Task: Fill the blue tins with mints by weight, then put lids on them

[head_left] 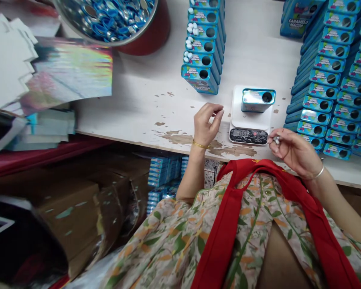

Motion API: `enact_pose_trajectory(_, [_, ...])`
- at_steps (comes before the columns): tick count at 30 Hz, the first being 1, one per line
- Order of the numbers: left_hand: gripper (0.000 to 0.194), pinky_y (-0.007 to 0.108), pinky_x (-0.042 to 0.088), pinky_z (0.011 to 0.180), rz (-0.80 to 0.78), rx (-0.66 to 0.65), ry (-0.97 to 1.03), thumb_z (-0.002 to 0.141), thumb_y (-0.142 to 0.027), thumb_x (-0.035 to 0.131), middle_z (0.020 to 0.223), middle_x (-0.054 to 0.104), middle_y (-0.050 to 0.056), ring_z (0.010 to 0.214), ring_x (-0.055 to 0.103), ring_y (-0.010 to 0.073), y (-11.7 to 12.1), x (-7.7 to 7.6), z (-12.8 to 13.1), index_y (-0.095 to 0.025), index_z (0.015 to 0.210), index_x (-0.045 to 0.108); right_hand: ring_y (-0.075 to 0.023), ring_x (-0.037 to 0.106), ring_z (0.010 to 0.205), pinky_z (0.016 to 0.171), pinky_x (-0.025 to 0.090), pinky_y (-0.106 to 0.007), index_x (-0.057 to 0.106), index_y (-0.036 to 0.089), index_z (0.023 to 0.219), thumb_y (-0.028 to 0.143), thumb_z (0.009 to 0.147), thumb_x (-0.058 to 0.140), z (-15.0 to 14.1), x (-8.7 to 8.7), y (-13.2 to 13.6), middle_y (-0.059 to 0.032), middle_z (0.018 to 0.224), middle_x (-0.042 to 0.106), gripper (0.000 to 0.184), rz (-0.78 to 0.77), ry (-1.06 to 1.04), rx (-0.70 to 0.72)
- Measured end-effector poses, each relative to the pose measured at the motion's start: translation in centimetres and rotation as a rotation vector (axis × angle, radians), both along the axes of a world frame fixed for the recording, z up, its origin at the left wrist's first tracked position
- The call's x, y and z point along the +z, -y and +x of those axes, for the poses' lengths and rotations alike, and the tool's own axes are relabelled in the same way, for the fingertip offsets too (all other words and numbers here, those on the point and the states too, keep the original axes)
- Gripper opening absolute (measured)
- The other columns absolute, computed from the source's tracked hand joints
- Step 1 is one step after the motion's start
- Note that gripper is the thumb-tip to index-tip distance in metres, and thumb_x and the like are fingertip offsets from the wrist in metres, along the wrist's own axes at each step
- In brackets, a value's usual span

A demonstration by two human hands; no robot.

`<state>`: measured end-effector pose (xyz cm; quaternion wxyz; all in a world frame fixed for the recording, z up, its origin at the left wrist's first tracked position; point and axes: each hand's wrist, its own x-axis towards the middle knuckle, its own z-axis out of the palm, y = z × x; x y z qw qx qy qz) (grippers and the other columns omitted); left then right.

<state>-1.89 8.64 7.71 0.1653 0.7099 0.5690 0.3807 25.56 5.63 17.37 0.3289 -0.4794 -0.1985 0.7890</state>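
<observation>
Several white pellets held in right hand's curled fingers; best to keep that grip cupped so none drop, and both hands off the scale for a true reading; left hand's grip curled, can't tell if it holds anything; tin upright on scale, near side of table; blue sides, shiny top, dark round hole at right end.

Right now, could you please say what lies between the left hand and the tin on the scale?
In the head view, a strip of tabletop and the left margin of the scale lie between the left hand and the tin.
</observation>
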Motion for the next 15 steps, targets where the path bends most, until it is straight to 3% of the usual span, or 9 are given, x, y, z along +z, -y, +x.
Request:
enact_pose_trajectory(7, [0.03,0.03,0.053,0.078,0.021,-0.047,0.03,0.105,-0.044,0.047,0.094,0.07,0.005,0.088,0.065,0.0156,-0.7,0.2,0.8,-0.02,0.103,0.066,-0.0077,0.056,0.063,0.053,0.043,-0.018,0.075,0.014,0.093,0.031,0.079,0.079,-1.1,-1.2,2.0,-0.0034,0.082,0.065,0.023,-0.098,-0.041,-0.01])
enact_pose_trajectory(10, [0.033,0.032,0.054,0.078,0.032,-0.108,0.082,0.102,-0.051,0.052,0.102,0.07,0.006,0.092,0.066,0.0171,-1.5,0.2,1.2,-0.023,0.115,0.063,-0.0082,0.06,0.067,0.055,0.046,-0.017,0.076,0.014,0.095,0.031,0.079,0.081,-1.1,-1.5,2.0,-0.0033,0.084,0.065,0.023,-0.083,-0.063,-0.043])
enact_pose_trajectory(15, [0.077,0.041,0.057,0.092,-0.001,-0.259,0.109,0.084,-0.071,0.068,0.133,0.062,0.013,0.118,0.064,0.0255,-4.0,-0.6,2.5,-0.028,0.143,0.045,-0.0093,0.064,0.073,0.061,0.052,-0.018,0.076,0.014,0.098,0.032,0.084,0.078,-1.4,-2.1,1.6,-0.0039,0.088,0.067,0.022,-0.061,-0.059,-0.126])
